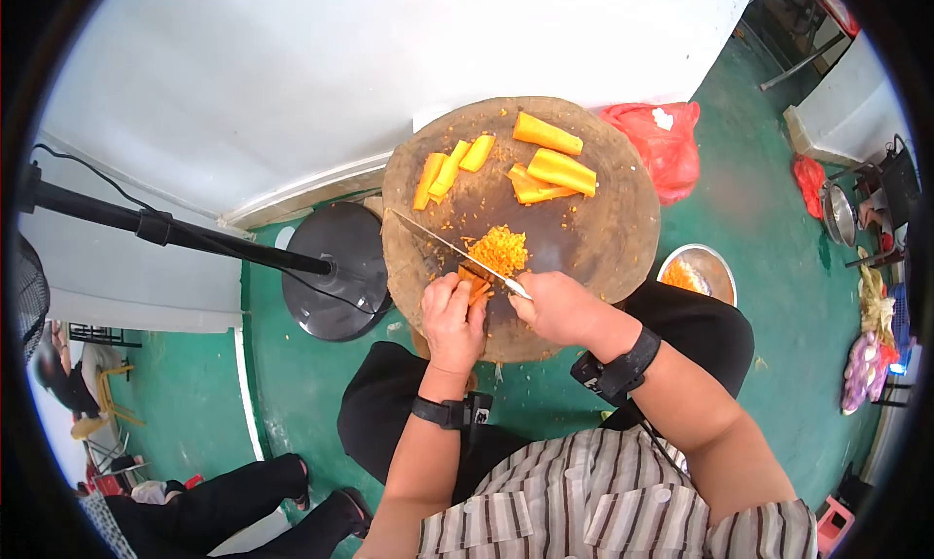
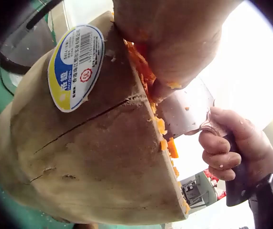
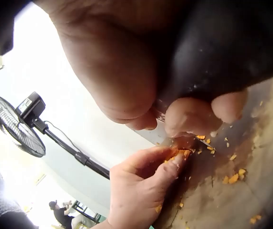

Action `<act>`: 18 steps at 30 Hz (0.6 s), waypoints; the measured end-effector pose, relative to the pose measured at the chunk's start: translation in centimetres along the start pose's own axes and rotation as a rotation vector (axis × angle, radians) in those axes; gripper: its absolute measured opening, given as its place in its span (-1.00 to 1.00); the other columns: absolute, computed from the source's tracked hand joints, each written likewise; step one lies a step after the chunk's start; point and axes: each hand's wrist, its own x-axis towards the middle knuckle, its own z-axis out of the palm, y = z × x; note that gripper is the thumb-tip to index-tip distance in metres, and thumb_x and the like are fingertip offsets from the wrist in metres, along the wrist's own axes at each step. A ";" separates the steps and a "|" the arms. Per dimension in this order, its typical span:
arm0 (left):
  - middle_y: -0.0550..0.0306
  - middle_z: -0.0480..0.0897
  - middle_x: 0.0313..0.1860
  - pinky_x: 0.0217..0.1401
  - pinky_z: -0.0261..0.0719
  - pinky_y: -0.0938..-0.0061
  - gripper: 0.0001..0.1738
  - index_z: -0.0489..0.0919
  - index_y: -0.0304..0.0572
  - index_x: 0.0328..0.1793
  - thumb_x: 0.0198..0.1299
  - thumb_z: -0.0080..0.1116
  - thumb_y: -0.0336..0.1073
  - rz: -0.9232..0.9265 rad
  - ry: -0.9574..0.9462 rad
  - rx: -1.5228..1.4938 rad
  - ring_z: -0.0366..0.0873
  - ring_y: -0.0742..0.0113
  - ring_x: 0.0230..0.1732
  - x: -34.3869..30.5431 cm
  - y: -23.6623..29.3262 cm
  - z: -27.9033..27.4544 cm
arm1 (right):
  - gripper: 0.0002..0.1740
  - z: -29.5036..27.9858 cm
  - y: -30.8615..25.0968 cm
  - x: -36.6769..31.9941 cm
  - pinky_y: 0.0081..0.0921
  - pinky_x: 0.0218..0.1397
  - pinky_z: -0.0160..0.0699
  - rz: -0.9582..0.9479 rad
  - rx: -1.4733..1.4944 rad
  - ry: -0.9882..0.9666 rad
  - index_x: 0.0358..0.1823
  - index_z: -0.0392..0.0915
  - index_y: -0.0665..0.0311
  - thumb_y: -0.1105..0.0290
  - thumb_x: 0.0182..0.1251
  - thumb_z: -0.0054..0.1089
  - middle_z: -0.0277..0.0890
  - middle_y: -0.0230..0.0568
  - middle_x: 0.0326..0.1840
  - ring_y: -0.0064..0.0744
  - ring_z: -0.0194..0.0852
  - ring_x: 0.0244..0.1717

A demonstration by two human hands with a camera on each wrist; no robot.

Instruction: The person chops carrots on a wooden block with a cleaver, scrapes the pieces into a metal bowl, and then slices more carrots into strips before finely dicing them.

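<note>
"Orange flesh, right in your grasp! Your left fingers are curling round a carrot piece [image 1: 475, 285], the left hand [image 1: 453, 322] pinning it to the wood."

"And your right hand [image 1: 559, 309] is gripping the knife [image 1: 457, 249] by its black handle [image 2: 233, 179], fingers wrapped close!"

"That piece is looking light and stiff to me, probably slick on its cut faces, and liable to split. It's calling for a hold at the end away from the blade, your fingertips tucked back."

"Just past the steel, a chopped heap [image 1: 499, 250] is sitting fine and crumbly, crumbs scattering around it."

"Farther out, long carrot chunks [image 1: 548, 133] are lying near the far rim, flat-sided and firm-looking!"

"All of it is resting on your round chopping block [image 1: 623, 233], thick wood, a crack running down its side near a glossy oval sticker [image 2: 76, 68]."

"Beyond the edge, a shiny metal bowl [image 1: 720, 275] is holding orange shreds [image 1: 683, 275], and a thin red plastic bag [image 1: 671, 165] is slumping in crinkles!"
</note>
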 end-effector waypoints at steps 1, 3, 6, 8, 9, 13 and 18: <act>-0.05 0.54 -0.15 -0.04 0.49 0.24 -0.62 0.56 -0.39 -0.18 -0.23 0.33 -0.58 -0.003 -0.001 0.000 0.49 -0.02 -0.11 -0.1 -0.2 0.1 | -0.71 0.0 0.1 0.0 -0.02 -0.19 0.47 0.018 0.007 0.001 -0.36 0.48 0.43 0.27 0.26 0.03 0.52 0.20 -0.40 0.19 0.51 -0.27; -0.03 0.55 -0.16 -0.07 0.48 0.26 -0.65 0.56 -0.37 -0.21 -0.24 0.32 -0.59 0.027 -0.011 0.040 0.49 0.00 -0.12 -0.1 -0.3 0.1 | -0.71 0.0 0.3 -0.2 -0.02 -0.20 0.47 0.034 0.013 0.000 -0.36 0.47 0.43 0.27 0.26 0.03 0.52 0.20 -0.41 0.20 0.51 -0.28; -0.01 0.55 -0.19 -0.10 0.47 0.27 -0.69 0.56 -0.36 -0.25 -0.22 0.30 -0.59 0.029 0.000 0.075 0.48 0.02 -0.15 0.0 -0.3 0.3 | -0.72 0.0 0.3 -0.8 -0.01 -0.21 0.45 0.020 -0.006 0.024 -0.39 0.46 0.42 0.27 0.25 0.05 0.51 0.20 -0.42 0.20 0.51 -0.29; 0.01 0.55 -0.20 -0.12 0.47 0.27 -0.72 0.57 -0.35 -0.27 -0.21 0.30 -0.58 0.029 0.008 0.073 0.48 0.03 -0.17 0.0 -0.4 0.4 | -0.73 0.0 0.1 -1.2 -0.01 -0.24 0.46 -0.029 -0.055 0.060 -0.39 0.44 0.42 0.29 0.25 0.05 0.51 0.20 -0.46 0.20 0.51 -0.32; 0.03 0.56 -0.21 -0.13 0.46 0.27 -0.74 0.57 -0.34 -0.29 -0.20 0.29 -0.58 0.030 0.016 0.073 0.48 0.04 -0.18 0.0 -0.5 0.5 | -0.73 -0.2 -0.1 -1.5 -0.01 -0.24 0.46 -0.029 -0.057 0.060 -0.39 0.44 0.42 0.29 0.25 0.05 0.51 0.20 -0.46 0.20 0.51 -0.32; 0.08 0.54 -0.19 -0.11 0.41 0.21 -0.74 0.56 -0.26 -0.31 -0.22 0.27 -0.54 0.032 0.044 0.058 0.47 0.05 -0.15 -0.3 -0.8 0.9 | -0.75 -0.8 -1.2 -2.8 -0.03 -0.32 0.48 -0.069 -0.127 0.062 -0.39 0.41 0.41 0.32 0.26 0.05 0.51 0.16 -0.51 0.17 0.52 -0.40; 0.08 0.55 -0.20 -0.12 0.41 0.23 -0.79 0.57 -0.25 -0.34 -0.21 0.25 -0.53 0.036 0.024 0.083 0.47 0.03 -0.16 -0.3 -0.7 0.9 | -0.77 -0.4 -1.3 -3.2 -0.04 -0.36 0.49 -0.064 -0.230 0.019 -0.40 0.40 0.39 0.33 0.26 0.05 0.51 0.13 -0.55 0.14 0.53 -0.44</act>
